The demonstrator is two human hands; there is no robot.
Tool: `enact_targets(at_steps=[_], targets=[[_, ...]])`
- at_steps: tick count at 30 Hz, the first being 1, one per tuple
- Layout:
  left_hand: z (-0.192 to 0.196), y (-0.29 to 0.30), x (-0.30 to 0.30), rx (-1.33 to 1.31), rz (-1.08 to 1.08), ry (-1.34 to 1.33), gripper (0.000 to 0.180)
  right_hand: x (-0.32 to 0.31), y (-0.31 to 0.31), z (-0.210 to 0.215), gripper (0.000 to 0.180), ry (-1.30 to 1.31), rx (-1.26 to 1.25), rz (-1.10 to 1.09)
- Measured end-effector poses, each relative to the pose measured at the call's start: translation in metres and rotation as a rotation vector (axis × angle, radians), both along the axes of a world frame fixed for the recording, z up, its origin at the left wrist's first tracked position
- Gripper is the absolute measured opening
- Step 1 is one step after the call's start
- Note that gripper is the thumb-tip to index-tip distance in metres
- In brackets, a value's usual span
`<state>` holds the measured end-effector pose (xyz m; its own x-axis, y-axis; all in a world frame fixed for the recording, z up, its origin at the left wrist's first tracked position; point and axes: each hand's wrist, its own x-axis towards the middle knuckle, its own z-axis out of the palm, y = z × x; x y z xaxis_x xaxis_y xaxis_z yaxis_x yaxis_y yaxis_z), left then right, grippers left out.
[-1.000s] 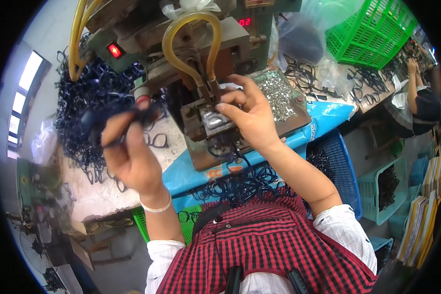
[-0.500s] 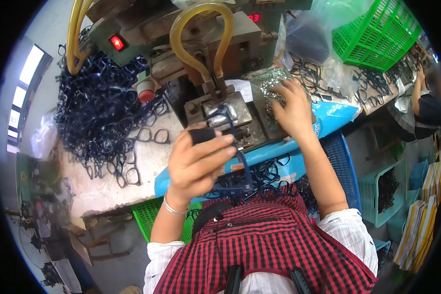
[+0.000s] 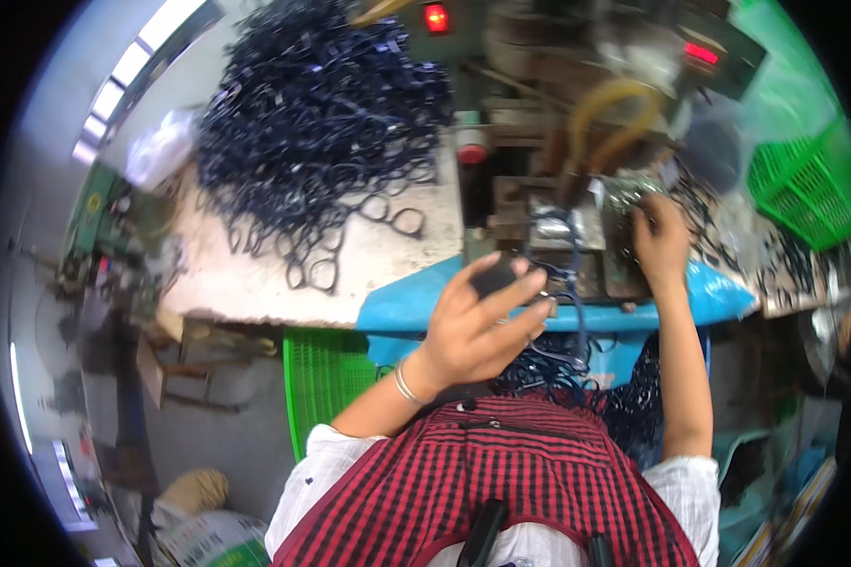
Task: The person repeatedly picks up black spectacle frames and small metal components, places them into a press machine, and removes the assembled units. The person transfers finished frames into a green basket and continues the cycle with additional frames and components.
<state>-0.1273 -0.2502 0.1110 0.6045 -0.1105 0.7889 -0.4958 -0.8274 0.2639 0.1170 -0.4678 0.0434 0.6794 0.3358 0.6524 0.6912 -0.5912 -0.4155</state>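
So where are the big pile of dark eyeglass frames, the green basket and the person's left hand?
pile of dark eyeglass frames (image 3: pixel 317 113), head view, middle of the heap.
green basket (image 3: pixel 808 175), head view, its mesh wall.
left hand (image 3: pixel 477 326), head view, back of the hand.

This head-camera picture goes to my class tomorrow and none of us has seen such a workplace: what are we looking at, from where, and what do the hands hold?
The camera sits on the person's head and looks down, so the picture bulges like a fishbowl. The red checked apron at the bottom is the person's own, and both forearms rise from it. The left hand is lifted with a small dark piece between thumb and fingers; it is too blurred to name. The right hand reaches to a tray of small shiny parts on the bench machine, which has yellowish hoses and red lights. To the left, a big heap of dark spectacle frames lies on the worn table. Green baskets stand at the right.
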Motion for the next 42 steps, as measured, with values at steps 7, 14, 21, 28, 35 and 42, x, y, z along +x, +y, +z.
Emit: enact_targets(at_steps=[7, 14, 21, 28, 35, 42], targets=[[0.024, 0.115, -0.013, -0.077, 0.784, -0.153, 0.015, -0.028, -0.012, 0.008, 0.013, 0.156, 0.247, -0.04], [-0.096, 0.209, 0.069, -0.153, 1.044, 0.842, 0.032, -0.036, 0.003, 0.01, 0.014, 0.165, 0.326, -0.05], [-0.127, 0.181, 0.025, -0.953, 0.489, 0.392, 0.01, -0.073, -0.05, 0.009, 0.013, 0.139, 0.293, -0.122], [-0.061, 0.13, 0.051, -1.029, 0.124, 0.103, 0.011, -0.079, 0.024, 0.077, 0.031, 0.381, 0.496, 0.338], [-0.094, 0.094, 0.042, -1.171, 0.16, 0.108, 0.02, -0.081, 0.075, 0.07, 0.052, 0.588, 0.722, 0.361], [-0.003, 0.07, 0.044, -1.072, 0.037, -0.203, 0.023, -0.088, 0.077, 0.082, 0.058, 0.721, 0.824, 0.402]])
